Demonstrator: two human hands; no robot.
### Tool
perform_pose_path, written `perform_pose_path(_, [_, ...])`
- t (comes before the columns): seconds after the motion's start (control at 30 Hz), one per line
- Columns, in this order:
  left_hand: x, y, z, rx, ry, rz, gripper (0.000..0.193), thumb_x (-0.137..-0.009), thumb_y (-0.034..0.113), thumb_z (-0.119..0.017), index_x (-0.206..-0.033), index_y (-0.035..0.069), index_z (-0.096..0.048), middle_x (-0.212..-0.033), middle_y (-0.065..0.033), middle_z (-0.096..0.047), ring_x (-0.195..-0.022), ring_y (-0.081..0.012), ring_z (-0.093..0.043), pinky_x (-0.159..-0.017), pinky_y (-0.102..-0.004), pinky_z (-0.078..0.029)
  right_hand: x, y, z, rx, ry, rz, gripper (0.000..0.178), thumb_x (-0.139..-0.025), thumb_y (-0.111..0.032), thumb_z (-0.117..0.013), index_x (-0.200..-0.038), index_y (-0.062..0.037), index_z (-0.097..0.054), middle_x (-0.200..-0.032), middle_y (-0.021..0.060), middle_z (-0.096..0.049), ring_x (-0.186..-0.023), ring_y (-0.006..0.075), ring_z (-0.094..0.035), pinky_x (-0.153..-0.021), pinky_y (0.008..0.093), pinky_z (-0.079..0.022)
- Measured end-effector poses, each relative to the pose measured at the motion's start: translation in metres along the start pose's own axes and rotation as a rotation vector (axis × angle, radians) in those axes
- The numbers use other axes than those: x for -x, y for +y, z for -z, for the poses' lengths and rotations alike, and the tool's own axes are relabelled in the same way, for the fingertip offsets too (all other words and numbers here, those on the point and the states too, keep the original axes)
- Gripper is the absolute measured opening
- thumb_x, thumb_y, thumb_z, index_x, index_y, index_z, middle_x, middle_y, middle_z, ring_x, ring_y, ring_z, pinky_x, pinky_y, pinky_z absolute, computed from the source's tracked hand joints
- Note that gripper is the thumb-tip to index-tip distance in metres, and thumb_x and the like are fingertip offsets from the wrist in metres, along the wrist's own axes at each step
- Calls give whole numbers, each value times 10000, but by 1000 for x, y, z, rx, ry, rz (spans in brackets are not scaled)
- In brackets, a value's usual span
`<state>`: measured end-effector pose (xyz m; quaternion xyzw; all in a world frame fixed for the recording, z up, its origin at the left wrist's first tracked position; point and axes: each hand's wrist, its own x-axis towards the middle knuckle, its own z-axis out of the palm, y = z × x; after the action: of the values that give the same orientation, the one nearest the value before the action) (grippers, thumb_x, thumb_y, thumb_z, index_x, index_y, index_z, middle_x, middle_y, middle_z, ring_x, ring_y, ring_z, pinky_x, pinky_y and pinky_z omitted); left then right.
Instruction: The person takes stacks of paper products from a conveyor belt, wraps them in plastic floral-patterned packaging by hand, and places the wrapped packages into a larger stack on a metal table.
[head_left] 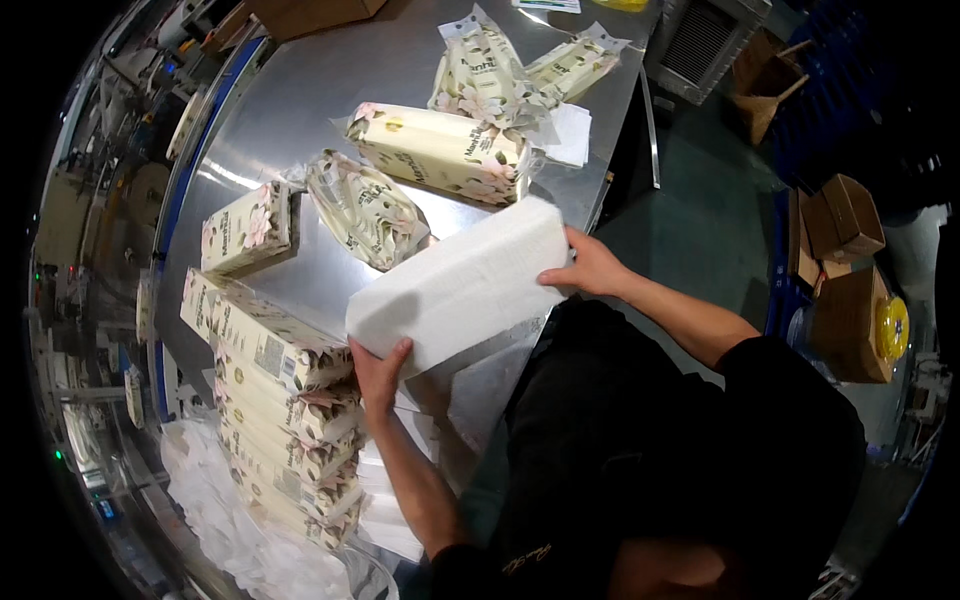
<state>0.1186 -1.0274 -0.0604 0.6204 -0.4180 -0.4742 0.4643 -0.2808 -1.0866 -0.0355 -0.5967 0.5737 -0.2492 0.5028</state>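
Observation:
Between my two hands I hold a long white stack of folded paper tissues [460,280], tilted up toward the right, over the metal table's near side. My left hand [380,378] grips its lower left end, thumb on the front. At the right end my right hand [588,264] is closed round the edge, thumb on top. Just beyond the stack lies a crumpled floral plastic wrapper [366,208]. Behind it rests a full floral tissue pack [437,150]. A shorter floral pack [246,228] sits to the left.
Several floral tissue packs [285,400] are lined up at the near left, beside a heap of white plastic [215,500]. Further wrappers [485,70] lie at the table's [300,75] far right. Cardboard boxes [845,325] stand right of the table; a blue-edged conveyor [178,210] runs along the left.

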Motion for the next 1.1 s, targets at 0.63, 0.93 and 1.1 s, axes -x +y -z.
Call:
perform_pose_path(0.63, [55, -97, -36, -94, 119, 45, 836, -713, 96, -884, -1440, -40, -493, -1332, -191, -622, -1228, -271, -587, -1053, -440, -481, -9, 81, 41, 53, 51, 256, 1060, -726, -319, -931, -1567, -61, -339, -1416, 188, -586, -1309, 279, -561, -1110, 425, -451])
perform_pose_path(0.93, [-25, 14, -210, -330, -73, -117, 841, -722, 115, -885, -1449, -26, -487, -1360, -190, -601, -1252, -282, -571, -1066, -460, -466, -42, 87, 25, -80, -149, 451, 1098, -766, -280, -890, -1617, -67, -229, -1511, 211, -478, -1395, 350, -469, -1148, 439, -394])
perform_pose_path(1.1, [-32, 39, -250, -383, -104, -115, 844, -726, 126, -886, -1454, -18, -483, -1375, -190, -589, -1266, -288, -562, -1074, -471, -458, -47, 101, 48, -136, -234, 329, 1167, -741, -264, -888, -1628, -43, -162, -1545, 257, -418, -1442, 371, -412, -1177, 418, -351])
